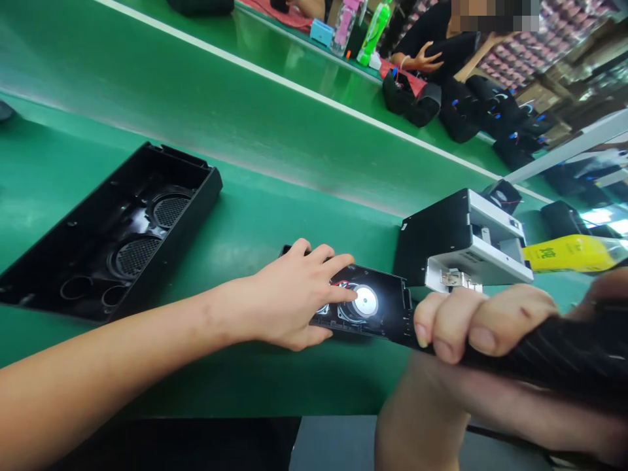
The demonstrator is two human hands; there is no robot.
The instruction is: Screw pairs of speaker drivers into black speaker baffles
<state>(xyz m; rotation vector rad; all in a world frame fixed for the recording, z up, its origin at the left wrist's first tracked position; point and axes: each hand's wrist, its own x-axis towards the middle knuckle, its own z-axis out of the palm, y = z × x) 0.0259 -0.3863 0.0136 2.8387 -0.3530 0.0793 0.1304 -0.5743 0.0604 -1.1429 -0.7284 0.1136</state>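
left hand (307,297), fingers spread, resting on a black speaker panel (390,304) that lies on the green table (265,219). right hand (471,327), fingers curled tightly round a black tool (579,353) at the panel's right end. to the left, a black housing (191,216) with two round grilles, open side up.

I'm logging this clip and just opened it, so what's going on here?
A person at a green bench has the left hand spread across a black casing, one finger at the edge of a bright round speaker part. The right hand is closed around a dark object, too blurred to identify. An open black housing with two round grilles lies to the left. Farther off, a co-worker's hand is on something dark.
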